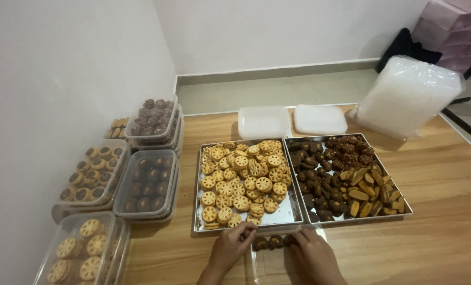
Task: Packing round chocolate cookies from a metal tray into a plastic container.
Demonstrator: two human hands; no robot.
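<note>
My left hand (230, 248) and my right hand (312, 253) meet at the near table edge over a clear plastic container (262, 264). A short row of dark chocolate cookies (271, 243) lies in it between my fingertips, and both hands touch them. Just beyond stands a metal tray (291, 216) of round golden lattice cookies (243, 182). Beside it on the right is a second tray (404, 208) of dark chocolate cookies (314, 179) and long brown ones (370, 190).
Filled clear containers (146, 182) are stacked at the left by the white wall. Two empty white containers (264, 121) sit behind the trays, and a bagged stack of containers (404, 97) stands at the far right on the wooden table (446, 232).
</note>
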